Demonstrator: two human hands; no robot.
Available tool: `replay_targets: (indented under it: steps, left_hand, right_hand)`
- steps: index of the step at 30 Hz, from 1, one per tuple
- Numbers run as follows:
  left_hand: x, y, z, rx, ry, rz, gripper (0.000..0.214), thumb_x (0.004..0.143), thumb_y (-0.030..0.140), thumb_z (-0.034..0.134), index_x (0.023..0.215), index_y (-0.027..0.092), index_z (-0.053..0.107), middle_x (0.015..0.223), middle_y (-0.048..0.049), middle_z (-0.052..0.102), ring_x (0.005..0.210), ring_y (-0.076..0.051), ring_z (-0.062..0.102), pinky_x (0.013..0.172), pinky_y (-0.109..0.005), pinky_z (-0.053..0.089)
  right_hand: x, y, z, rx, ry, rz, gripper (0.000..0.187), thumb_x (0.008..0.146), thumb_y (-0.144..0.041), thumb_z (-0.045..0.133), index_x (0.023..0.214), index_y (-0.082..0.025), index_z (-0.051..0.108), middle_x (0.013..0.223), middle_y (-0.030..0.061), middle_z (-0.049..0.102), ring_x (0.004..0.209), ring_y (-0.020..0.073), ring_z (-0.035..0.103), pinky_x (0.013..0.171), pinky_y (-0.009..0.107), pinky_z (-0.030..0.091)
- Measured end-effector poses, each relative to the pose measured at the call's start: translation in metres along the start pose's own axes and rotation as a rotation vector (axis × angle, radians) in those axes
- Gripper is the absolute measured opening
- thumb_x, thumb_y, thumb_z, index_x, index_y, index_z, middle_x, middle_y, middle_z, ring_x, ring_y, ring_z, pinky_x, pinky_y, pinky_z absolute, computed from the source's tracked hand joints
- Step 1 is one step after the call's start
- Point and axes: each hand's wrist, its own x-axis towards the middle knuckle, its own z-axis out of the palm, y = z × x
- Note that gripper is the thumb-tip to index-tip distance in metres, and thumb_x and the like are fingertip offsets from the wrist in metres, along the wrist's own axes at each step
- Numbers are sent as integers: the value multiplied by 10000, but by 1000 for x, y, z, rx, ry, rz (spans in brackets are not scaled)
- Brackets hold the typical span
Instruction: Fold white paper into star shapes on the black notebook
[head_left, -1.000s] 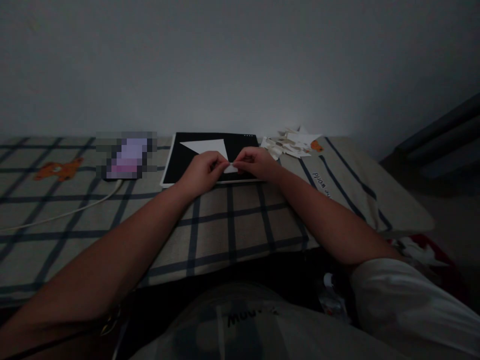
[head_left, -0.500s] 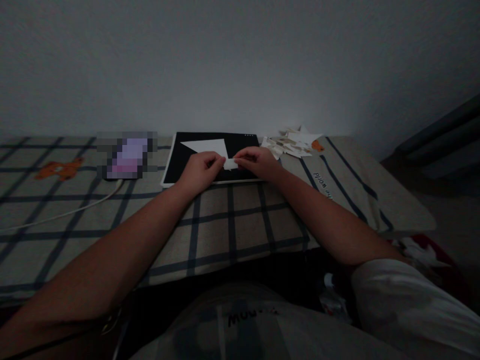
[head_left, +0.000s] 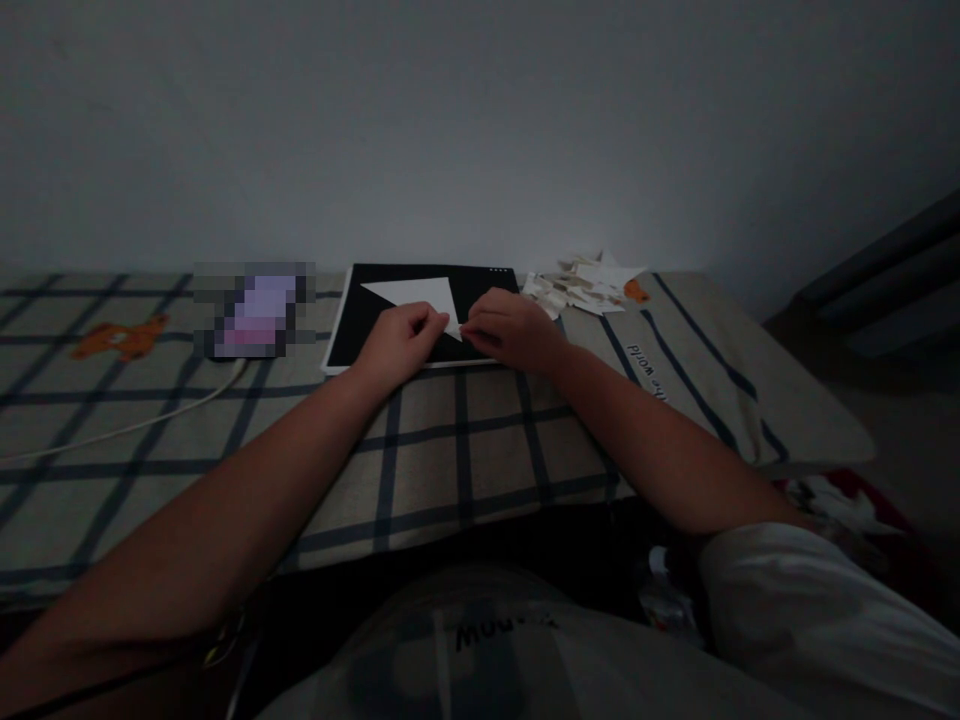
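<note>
Small paper piece, white, one; located between the fingertips of both hands, over the near part of the black board; whether it is joined to the larger sheet behind it cannot be told.

Left hand; thumb and forefinger drawn together in a pinch at the paper's left edge; remaining fingers curled under.

Right hand; fingertips bunched on the paper's right end; the exact finger contact is partly hidden by the hand itself.

White sheet, pointed at its left end; lying on the board just beyond the left hand, partly covered by it.

Scrap pile, loose paper pieces; beside the board's right edge, near the right hand, on the checked cloth.

Phone, blurred, with cable attached; left of the board, well apart from the hands.

Handling notes, by judgement: the left pinch best serves as the anchor, the right fingertips as the mover; small pieces likely reward a light grip, since a hard one could crumple the edge; the board offers a firm backing, so pressing down against it should give a cleaner line than squeezing in mid-air; the light is dim, so edges deserve checking by touch; the left wrist is better carried clear of the white sheet, which could slide or crease beneath it.
</note>
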Motion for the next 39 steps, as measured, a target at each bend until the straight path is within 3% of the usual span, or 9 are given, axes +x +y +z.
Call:
replay_targets:
  steps: [3, 10, 17, 22, 28, 32, 36, 39]
  left_hand:
    - [-1, -1, -2, 89, 23, 34, 393, 994, 535, 588, 735, 240, 598, 737, -27, 635, 751, -214, 566, 724, -355, 379]
    - [-2, -2, -4, 135, 8, 43, 373, 1023, 525, 598, 799, 234, 661, 804, -52, 692, 796, -233, 600, 753, -366, 409]
    - [-3, -2, -3, 154, 14, 61, 359, 1020, 495, 595, 801, 224, 681, 789, -52, 689, 785, -229, 605, 730, -366, 403]
    - [-1, -3, -4, 179, 18, 63, 367, 1015, 505, 589, 788, 228, 667, 807, -64, 699, 796, -232, 605, 738, -370, 414]
    - [-1, -4, -5, 198, 31, 71, 352, 1018, 497, 598, 815, 222, 681, 845, -71, 711, 822, -235, 618, 782, -374, 448]
    - [0, -7, -4, 241, 20, 76, 368, 1033, 503, 573, 843, 215, 701, 880, -85, 731, 864, -248, 643, 829, -389, 485]
    - [3, -10, -5, 316, 22, 106, 358, 1047, 481, 558, 907, 207, 740, 978, -115, 779, 980, -282, 689, 930, -429, 544]
    - [4, -11, -7, 363, 21, 122, 323, 1048, 427, 567, 994, 195, 785, 1097, -138, 813, 1108, -315, 722, 1046, -475, 567]
  right_hand:
    - [0, 3, -3, -20, 8, 123, 226, 1090, -266, 604, 1022, -228, 816, 1083, 116, 785, 1059, 281, 669, 944, 438, 542]
    - [-11, 36, -31, -239, 108, 615, 193, 1055, -301, 689, 988, -194, 834, 1146, 162, 741, 1169, 354, 682, 1058, 535, 556]
    - [-24, 55, -40, -414, 51, 843, 244, 1015, -355, 741, 894, -159, 818, 1163, 232, 731, 1180, 415, 662, 1025, 599, 586]
    - [-23, 53, -32, -441, 34, 847, 190, 969, -293, 762, 831, -164, 783, 1161, 248, 733, 1199, 438, 646, 1047, 648, 569]
    - [-17, 40, -32, -480, -45, 863, 164, 1008, -191, 674, 1017, -109, 816, 1290, 284, 714, 1316, 474, 621, 1085, 668, 549]
    - [-16, 33, -33, -507, -110, 864, 157, 992, -235, 739, 1047, -116, 825, 1324, 266, 711, 1346, 478, 606, 1089, 644, 546]
    - [-19, 37, -35, -493, -56, 855, 239, 1025, -361, 730, 1004, -138, 812, 1308, 251, 711, 1311, 468, 615, 1078, 639, 542]
    - [-18, 41, -36, -420, 24, 757, 274, 1071, -385, 649, 1007, -163, 795, 1278, 240, 728, 1276, 450, 633, 1077, 631, 538]
